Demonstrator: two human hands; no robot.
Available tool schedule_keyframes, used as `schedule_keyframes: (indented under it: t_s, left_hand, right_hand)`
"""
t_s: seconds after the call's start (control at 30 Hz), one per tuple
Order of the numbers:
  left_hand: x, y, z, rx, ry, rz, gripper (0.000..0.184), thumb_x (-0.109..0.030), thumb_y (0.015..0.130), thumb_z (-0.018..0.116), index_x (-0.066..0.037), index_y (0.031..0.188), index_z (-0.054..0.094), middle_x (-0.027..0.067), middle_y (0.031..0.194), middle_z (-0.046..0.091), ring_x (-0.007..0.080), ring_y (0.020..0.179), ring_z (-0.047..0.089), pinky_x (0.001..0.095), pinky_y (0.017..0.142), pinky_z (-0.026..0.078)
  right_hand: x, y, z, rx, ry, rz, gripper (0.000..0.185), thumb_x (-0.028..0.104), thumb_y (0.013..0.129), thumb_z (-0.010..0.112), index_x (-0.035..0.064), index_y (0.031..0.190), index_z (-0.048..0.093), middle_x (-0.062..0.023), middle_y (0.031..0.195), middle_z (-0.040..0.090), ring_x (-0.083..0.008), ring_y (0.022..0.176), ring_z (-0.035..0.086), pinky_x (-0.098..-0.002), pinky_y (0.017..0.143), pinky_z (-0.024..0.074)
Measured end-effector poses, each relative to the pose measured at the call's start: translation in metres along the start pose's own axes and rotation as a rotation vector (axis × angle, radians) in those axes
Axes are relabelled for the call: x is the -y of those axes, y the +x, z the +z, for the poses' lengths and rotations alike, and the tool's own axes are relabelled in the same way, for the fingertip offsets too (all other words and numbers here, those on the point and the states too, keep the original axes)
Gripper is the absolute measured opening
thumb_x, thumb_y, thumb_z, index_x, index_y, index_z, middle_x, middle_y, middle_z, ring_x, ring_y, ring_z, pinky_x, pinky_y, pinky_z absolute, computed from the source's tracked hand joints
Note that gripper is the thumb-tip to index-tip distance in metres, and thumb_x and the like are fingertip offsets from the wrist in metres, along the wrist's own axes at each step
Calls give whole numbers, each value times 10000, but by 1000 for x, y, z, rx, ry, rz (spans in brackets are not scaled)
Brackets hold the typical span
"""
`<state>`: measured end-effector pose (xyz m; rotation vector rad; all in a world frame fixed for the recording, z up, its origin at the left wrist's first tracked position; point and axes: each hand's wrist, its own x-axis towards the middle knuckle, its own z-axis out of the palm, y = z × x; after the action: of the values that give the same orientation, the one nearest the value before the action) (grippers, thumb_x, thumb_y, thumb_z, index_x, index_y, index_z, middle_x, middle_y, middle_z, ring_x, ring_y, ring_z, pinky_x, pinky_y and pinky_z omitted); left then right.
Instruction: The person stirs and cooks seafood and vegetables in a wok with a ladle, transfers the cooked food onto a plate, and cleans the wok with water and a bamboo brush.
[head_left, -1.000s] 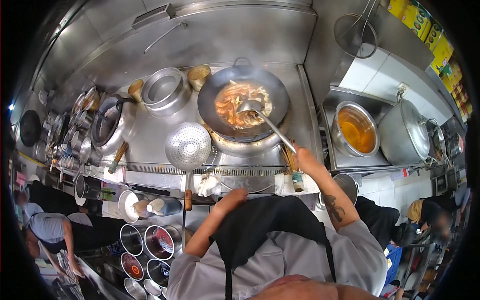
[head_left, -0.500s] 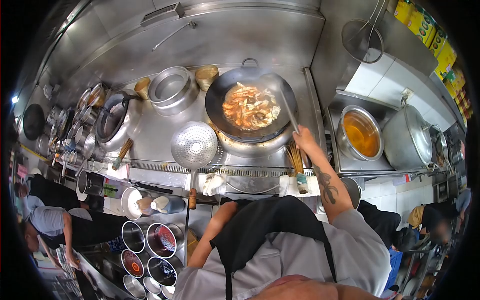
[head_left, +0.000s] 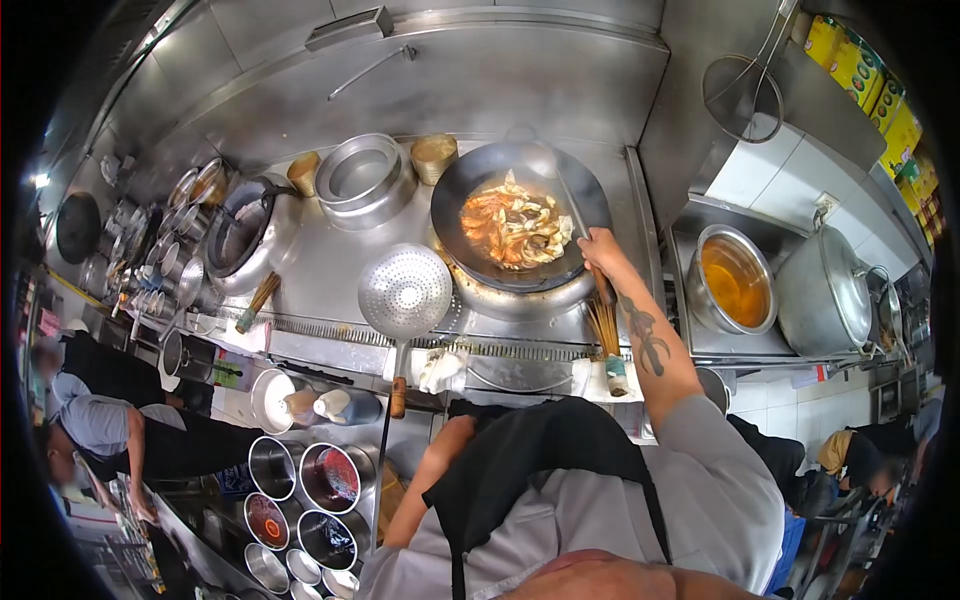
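My right hand (head_left: 602, 252) is closed around the handle of a long ladle (head_left: 571, 205) at the right side of the black wok (head_left: 450, 195). The ladle's bowl, hazy in the steam, is at the wok's far side, beyond the food. Glossy, reddish-orange and pale pieces of food (head_left: 515, 222) lie in the middle of the wok, which sits on a round burner. My left hand (head_left: 458, 428) is low against the black apron (head_left: 545, 430), its fingers hidden. Between my hands, a perforated strainer (head_left: 405, 290) with a wooden handle rests over the counter edge.
A bamboo brush (head_left: 606, 335) stands by my right forearm. Left of the wok are stacked metal pots (head_left: 365, 180) and a second wok (head_left: 240, 225). A pot of orange liquid (head_left: 735, 280) and a lidded pot (head_left: 825, 290) stand right. Other people (head_left: 110, 415) work at far left and right.
My right hand has moved forward and inward over the wok's right rim, pushing the ladle toward the far side. The view has shifted slightly. My left hand stays by the apron.
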<state>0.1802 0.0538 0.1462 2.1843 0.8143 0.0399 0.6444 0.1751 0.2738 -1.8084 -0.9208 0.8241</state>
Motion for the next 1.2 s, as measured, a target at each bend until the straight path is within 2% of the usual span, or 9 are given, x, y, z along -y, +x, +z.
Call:
schedule_keyframes:
  t_s: [0.2,0.23,0.33,0.57,0.67,0.8,0.9,1.0,1.2]
  left_hand:
    - [2,-1,-1,15,22,-3,215,-170,794,575,3,882,666,238,855,647,410,884,624,450,751,488]
    - [3,-2,-1,17,24,-4,215,-170,794,574,3,882,666,238,855,647,409,883,624,451,751,488]
    - [3,-1,-1,17,26,-4,213,-168,794,573,4,879,665,238,855,647,409,882,624,451,751,489]
    - [5,-4,-2,20,36,-11,210,-165,795,570,5,875,664,238,854,647,409,878,625,453,752,490]
    - [6,-4,-1,25,36,-13,208,-163,795,569,5,872,663,238,854,647,408,877,625,453,752,490]
    - [5,-5,-1,30,39,-16,206,-161,796,567,6,870,662,238,853,647,408,874,625,454,752,491]
    - [6,-6,-2,33,47,-19,205,-160,796,566,6,868,662,238,853,646,408,873,626,455,752,491]
    - [8,-5,2,37,57,-17,204,-159,797,565,7,865,661,238,852,646,407,871,626,455,752,492]
    - [8,9,2,68,121,2,201,-156,798,562,8,861,660,237,852,646,407,868,627,457,753,492]
  right_hand:
    - [10,1,47,162,22,-2,156,122,903,576,-31,933,591,-18,597,504,-101,400,436,-275,372,366]
    - [9,2,46,206,51,15,183,137,871,586,-18,965,606,-36,589,511,-135,409,487,-304,372,389]
    - [27,-9,36,211,26,94,179,141,869,592,-10,964,608,-30,578,499,-134,405,483,-297,374,388]
    - [28,4,36,9,-97,14,142,104,911,571,-28,957,593,-33,576,508,-121,406,474,-295,378,381]
    - [19,-6,43,105,-16,9,151,107,912,566,-34,961,588,-38,572,502,-121,403,471,-305,382,387]
    - [8,-48,47,200,-328,-105,177,103,911,567,-13,1046,577,-10,596,505,-106,398,445,-290,384,382]
    - [0,-83,7,375,-299,-187,237,118,910,572,7,1120,570,5,599,501,-95,404,442,-281,390,378]
    - [10,-107,-33,403,-245,-68,215,127,915,565,7,1093,569,5,580,477,-84,411,444,-267,393,368]
    - [2,-101,-57,37,-294,-88,150,149,920,572,4,946,545,17,569,454,-85,407,450,-265,389,358]
